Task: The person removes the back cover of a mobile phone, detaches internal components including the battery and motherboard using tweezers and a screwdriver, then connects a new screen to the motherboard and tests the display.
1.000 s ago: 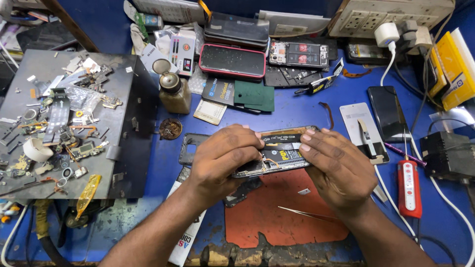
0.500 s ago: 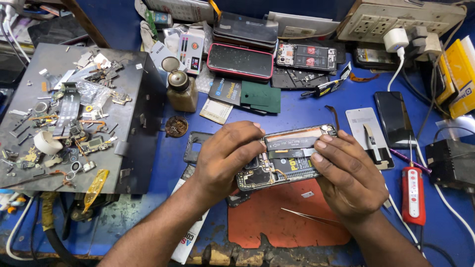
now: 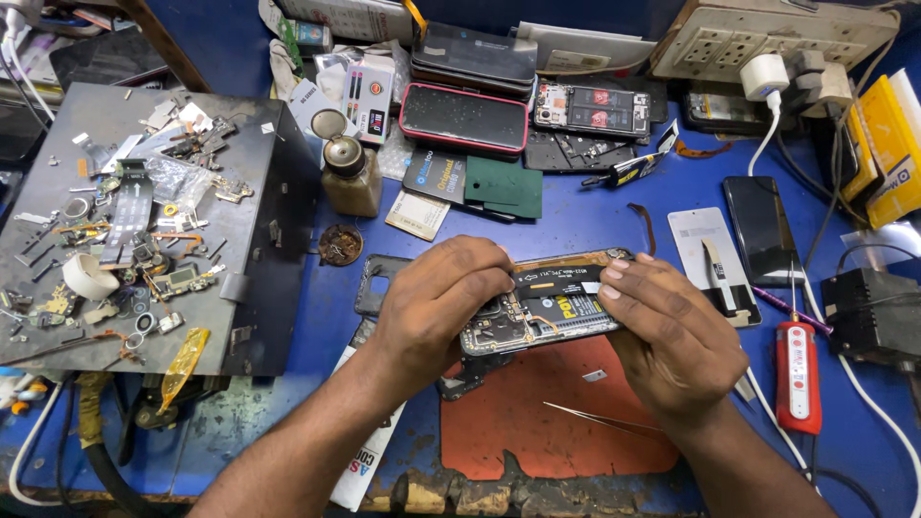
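Observation:
Both my hands hold an opened smartphone [image 3: 542, 307] with its back cover off, its circuit board and battery showing, just above a worn orange work mat [image 3: 537, 422]. My left hand [image 3: 436, 302] grips the phone's left end from above, fingers curled over the board. My right hand [image 3: 672, 336] clasps the right end, fingertips pressing on the battery area. A thin pair of tweezers [image 3: 595, 419] lies on the mat below the phone.
A grey metal box [image 3: 259, 211] strewn with small phone parts stands at the left. A small brown bottle [image 3: 347, 177], several phones and boards [image 3: 465, 117] sit at the back, a power strip [image 3: 767, 38] at back right, a red tool [image 3: 798, 369] and cables at the right.
The phone has tilted in my hands, its left end lower and the inside turned more toward me. My left fingers have shifted over the board. The view has drifted slightly.

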